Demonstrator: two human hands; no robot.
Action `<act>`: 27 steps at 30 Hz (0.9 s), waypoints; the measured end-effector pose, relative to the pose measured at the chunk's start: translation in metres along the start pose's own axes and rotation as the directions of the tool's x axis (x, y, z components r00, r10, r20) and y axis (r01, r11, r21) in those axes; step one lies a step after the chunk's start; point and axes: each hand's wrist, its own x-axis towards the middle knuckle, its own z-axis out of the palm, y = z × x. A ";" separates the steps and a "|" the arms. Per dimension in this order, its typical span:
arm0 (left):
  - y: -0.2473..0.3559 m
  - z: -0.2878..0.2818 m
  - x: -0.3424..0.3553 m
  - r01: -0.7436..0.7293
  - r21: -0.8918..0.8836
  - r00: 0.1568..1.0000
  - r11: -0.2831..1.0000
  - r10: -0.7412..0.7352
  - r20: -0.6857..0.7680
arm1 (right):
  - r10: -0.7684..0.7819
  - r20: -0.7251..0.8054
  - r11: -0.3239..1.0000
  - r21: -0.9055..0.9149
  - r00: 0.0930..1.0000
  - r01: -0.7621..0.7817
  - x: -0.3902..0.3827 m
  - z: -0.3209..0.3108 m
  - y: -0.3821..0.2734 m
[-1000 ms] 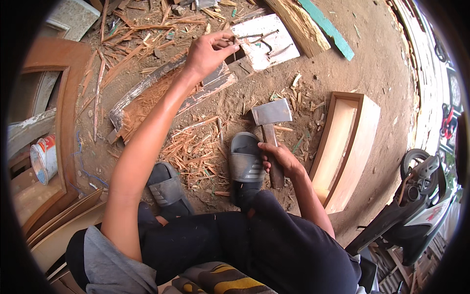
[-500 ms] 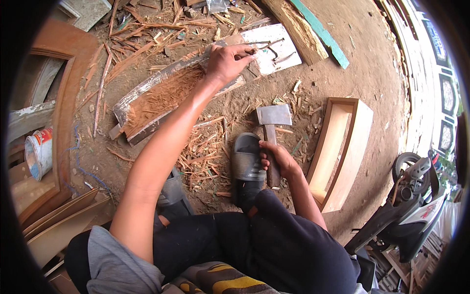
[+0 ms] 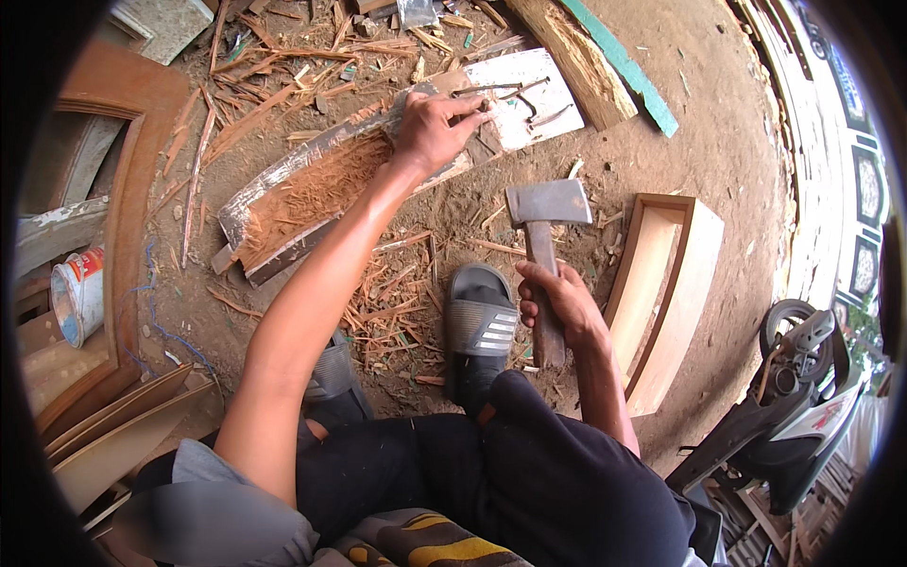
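Observation:
In my right hand is a hatchet, gripped around its dark wooden handle, its broad grey head pointing away from me. The hatchet is held up beside my right sandal. My left hand reaches forward over a hollowed piece of wood with peeling white paint and splintered brown wood inside. Left thumb and forefinger are pinched together at its far right part; whatever is between them is too small to make out. Several bent, rusty nails lie on the white-painted end, just beyond those fingertips.
Wood splinters litter the dirt floor. A rectangular wooden frame lies to the right, a motorbike beyond it. Left are a brown door frame and a paint bucket. A rough beam and green strip lie ahead.
My right hand has lifted the hatchet and moved it slightly right and forward, uncovering more of the right sandal. My left hand has barely shifted; a nail by its fingertips now lies differently.

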 end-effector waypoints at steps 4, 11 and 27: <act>-0.004 0.001 0.002 -0.083 -0.049 0.996 0.995 0.082 -0.024 | -0.126 -0.058 0.992 -0.027 0.990 0.125 -0.018 0.007 -0.050; -0.002 -0.001 -0.003 -0.091 -0.016 0.995 0.996 0.090 -0.038 | -0.379 -0.116 0.918 -0.173 0.918 0.357 -0.033 0.018 -0.109; -0.003 0.004 -0.007 -0.159 0.016 0.979 0.987 0.160 -0.126 | -0.380 -0.046 0.903 -0.235 0.924 0.360 -0.037 0.033 -0.123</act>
